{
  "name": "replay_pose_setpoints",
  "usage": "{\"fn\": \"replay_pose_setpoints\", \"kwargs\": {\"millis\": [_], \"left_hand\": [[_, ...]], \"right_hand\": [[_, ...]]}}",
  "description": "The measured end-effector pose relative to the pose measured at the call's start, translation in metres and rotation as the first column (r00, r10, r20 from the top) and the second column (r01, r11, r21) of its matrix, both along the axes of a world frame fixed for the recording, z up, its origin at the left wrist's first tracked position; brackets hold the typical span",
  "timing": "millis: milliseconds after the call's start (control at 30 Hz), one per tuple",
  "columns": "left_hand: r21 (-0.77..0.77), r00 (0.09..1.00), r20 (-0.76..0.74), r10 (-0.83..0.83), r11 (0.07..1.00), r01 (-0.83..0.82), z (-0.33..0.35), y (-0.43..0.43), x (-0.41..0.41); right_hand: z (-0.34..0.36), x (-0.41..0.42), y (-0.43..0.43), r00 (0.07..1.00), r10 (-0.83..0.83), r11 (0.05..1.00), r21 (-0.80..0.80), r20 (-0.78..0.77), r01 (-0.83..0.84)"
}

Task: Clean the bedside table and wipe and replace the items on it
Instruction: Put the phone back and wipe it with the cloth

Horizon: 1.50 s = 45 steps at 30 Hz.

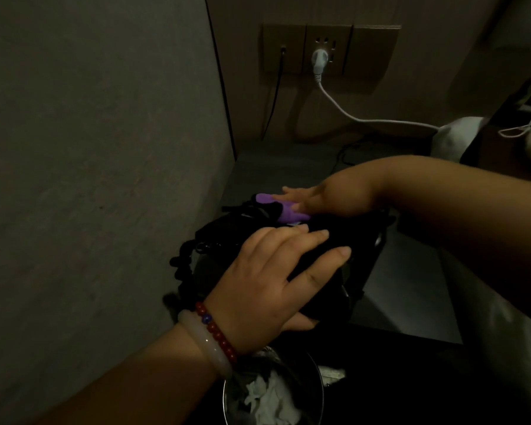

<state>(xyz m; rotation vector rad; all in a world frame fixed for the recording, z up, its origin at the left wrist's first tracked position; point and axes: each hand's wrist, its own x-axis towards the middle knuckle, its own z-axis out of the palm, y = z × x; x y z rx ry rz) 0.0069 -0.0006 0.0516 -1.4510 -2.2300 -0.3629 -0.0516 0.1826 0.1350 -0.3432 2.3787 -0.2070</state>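
Black fabric, bunched into a soft bag-like bundle point(319, 271), is held over the near part of the pale grey bedside table top point(405, 280). It is clasped by the left hand point(270, 271), whose fingers are laid over its top while the thumb is curled beneath it. A soft purple piece point(288, 214) is lodged at the far edge of the bundle. It is touched by the right hand point(319, 197), whose fingers are stretched out almost straight across it; that hand's thumb is hidden. A knotted black cord point(181, 268) is seen hanging off the bundle's left side.

No lettering can be read in the dim light.

A smooth white bangle point(203, 342) and a red bead bracelet point(219, 331) are worn side by side on the left wrist. The table is set in a corner, bounded on the left by a textured grey wall panel point(105, 179). Behind it, a beige wall socket plate point(328, 35) is mounted on the back wall. A white plug point(319, 58) is seated in it, and its white cable point(365, 119) is run off to the right. A thin black cable point(273, 96) is dropped from the plate's left section. Below the left wrist, a round metal waste bin point(321, 394) is placed on the floor, and crumpled white tissue point(270, 397) is seen inside it.
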Motion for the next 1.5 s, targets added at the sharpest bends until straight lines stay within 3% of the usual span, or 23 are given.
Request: {"fn": "replay_pose_setpoints", "kwargs": {"millis": [133, 300, 500, 600, 700, 867, 1100, 1300, 1500], "left_hand": [[-0.003, 1.0, -0.012, 0.014, 1.0, -0.014, 0.001, -0.006, -0.001], [0.018, 1.0, 0.01, 0.013, 1.0, -0.013, 0.005, -0.008, -0.001], [0.029, 1.0, 0.016, 0.025, 0.999, -0.025, 0.009, -0.013, -0.001], [0.031, 1.0, 0.011, 0.025, 0.999, -0.025, 0.013, -0.011, -0.002], [0.03, 0.999, 0.01, 0.039, 0.999, -0.04, 0.013, -0.011, -0.001], [0.019, 0.996, -0.01, 0.094, 0.995, -0.094, 0.015, -0.019, -0.005], [0.017, 0.993, 0.033, 0.111, 0.994, -0.112, 0.008, -0.018, -0.003], [0.031, 0.99, 0.034, 0.137, 0.99, -0.138, 0.01, -0.025, -0.003], [0.037, 0.995, 0.041, 0.087, 0.995, -0.088, 0.011, -0.016, 0.001]], "right_hand": [[0.006, 0.012, 0.002, 0.998, 0.059, 0.987, -0.148, 0.03, -0.053], [0.004, 0.017, 0.018, 0.997, -0.059, 0.997, -0.044, -0.042, 0.057], [0.025, 0.037, 0.012, 0.999, -0.041, 0.981, -0.191, -0.017, 0.037], [0.035, 0.037, 0.011, 0.997, -0.062, 0.994, -0.093, -0.039, 0.059], [0.037, 0.03, 0.012, 0.982, -0.093, 0.994, 0.05, -0.166, 0.102], [0.05, 0.044, 0.005, 0.996, -0.045, 0.995, -0.089, -0.073, 0.038], [0.038, 0.031, 0.003, 0.988, -0.037, 0.998, 0.052, -0.148, 0.045], [0.046, 0.05, -0.009, 0.99, -0.023, 0.997, -0.081, -0.138, 0.012], [0.025, 0.022, -0.003, 0.945, -0.095, 0.977, 0.155, -0.312, 0.149]]}}
